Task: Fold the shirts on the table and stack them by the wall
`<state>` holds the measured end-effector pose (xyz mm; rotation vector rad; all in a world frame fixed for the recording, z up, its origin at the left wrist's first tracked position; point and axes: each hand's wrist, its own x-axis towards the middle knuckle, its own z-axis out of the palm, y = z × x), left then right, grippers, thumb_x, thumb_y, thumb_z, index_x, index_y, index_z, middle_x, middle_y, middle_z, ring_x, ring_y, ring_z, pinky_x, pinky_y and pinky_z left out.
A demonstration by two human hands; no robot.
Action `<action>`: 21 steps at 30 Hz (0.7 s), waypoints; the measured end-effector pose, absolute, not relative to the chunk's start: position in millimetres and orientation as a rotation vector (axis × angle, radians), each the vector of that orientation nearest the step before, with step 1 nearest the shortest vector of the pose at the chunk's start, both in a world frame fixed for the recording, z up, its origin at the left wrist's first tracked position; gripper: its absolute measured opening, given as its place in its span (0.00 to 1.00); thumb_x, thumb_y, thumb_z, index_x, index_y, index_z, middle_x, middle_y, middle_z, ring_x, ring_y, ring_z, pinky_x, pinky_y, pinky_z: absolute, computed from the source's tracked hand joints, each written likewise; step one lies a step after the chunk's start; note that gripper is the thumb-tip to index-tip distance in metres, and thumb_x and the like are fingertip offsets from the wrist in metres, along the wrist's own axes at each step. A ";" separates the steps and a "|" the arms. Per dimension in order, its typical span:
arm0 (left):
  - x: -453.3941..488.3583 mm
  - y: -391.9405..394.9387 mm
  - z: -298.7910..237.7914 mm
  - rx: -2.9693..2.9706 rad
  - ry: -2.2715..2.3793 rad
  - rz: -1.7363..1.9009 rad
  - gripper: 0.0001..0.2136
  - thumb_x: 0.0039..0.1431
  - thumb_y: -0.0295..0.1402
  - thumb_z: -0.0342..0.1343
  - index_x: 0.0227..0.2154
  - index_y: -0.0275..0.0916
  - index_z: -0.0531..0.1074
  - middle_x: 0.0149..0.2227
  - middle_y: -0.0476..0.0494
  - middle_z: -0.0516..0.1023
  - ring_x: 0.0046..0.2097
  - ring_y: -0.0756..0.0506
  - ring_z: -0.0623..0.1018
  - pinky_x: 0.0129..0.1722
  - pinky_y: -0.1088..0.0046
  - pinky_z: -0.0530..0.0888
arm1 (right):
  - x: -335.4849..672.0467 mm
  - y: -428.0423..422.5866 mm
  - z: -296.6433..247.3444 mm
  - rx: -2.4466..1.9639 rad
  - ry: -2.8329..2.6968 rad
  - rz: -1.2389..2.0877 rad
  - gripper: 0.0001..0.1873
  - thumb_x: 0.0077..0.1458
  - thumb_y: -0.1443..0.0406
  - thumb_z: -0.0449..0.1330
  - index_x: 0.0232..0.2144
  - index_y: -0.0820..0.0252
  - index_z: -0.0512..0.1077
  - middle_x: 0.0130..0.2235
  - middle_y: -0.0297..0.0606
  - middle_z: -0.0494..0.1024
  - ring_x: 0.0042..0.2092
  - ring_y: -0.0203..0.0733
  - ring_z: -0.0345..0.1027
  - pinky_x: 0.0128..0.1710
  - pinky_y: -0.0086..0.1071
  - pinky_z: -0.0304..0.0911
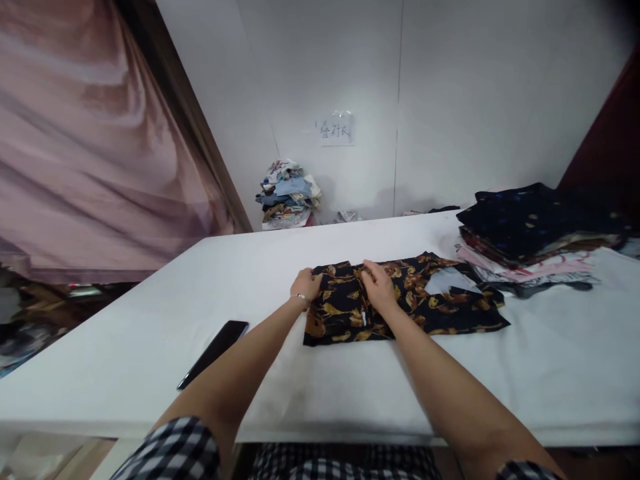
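A black shirt with a gold-brown floral print [340, 310] lies partly folded on the white table [240, 280]. Its left part is doubled over, and a small white tag shows near that fold's edge. My left hand [306, 285], with a bracelet at the wrist, grips the shirt's left edge with bent fingers. Over the fold's edge near the middle, my right hand [379, 287] holds the cloth, its fingertips curled at the far side. The inside of the collar shows pale grey at the right.
Folded clothes [530, 233] are stacked to the right, a dark printed piece on top. Another clothes pile [287, 193] stands against the back wall, left of a paper sign [336, 130]. A black phone [215, 353] lies by my left forearm. A pink curtain [100, 147] hangs at left.
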<state>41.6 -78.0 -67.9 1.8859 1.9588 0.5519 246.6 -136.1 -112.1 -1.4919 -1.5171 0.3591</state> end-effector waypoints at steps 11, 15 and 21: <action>33.0 -81.7 -97.9 1.739 1.835 0.541 0.13 0.55 0.40 0.59 0.38 0.36 0.76 0.37 0.40 0.84 0.39 0.42 0.82 0.36 0.72 0.76 | 219.8 -152.6 -113.4 -1.601 -2.263 0.571 0.33 0.62 0.51 0.52 0.65 0.58 0.59 0.69 0.48 0.53 0.70 0.55 0.41 0.67 0.56 0.35; 2.2 -72.8 -82.3 1.779 1.881 0.595 0.14 0.55 0.37 0.58 0.43 0.36 0.74 0.45 0.36 0.81 0.45 0.39 0.80 0.42 0.67 0.75 | 225.5 -156.0 -103.2 -1.505 -2.141 0.440 0.28 0.64 0.53 0.51 0.63 0.53 0.61 0.67 0.43 0.60 0.69 0.48 0.47 0.67 0.50 0.41; -72.3 -76.3 -73.2 1.892 2.183 0.349 0.18 0.54 0.41 0.57 0.45 0.37 0.71 0.44 0.35 0.81 0.46 0.35 0.79 0.42 0.64 0.74 | 216.9 -157.2 -107.4 -1.567 -2.264 0.528 0.34 0.63 0.50 0.51 0.66 0.56 0.56 0.70 0.46 0.50 0.71 0.52 0.36 0.68 0.54 0.34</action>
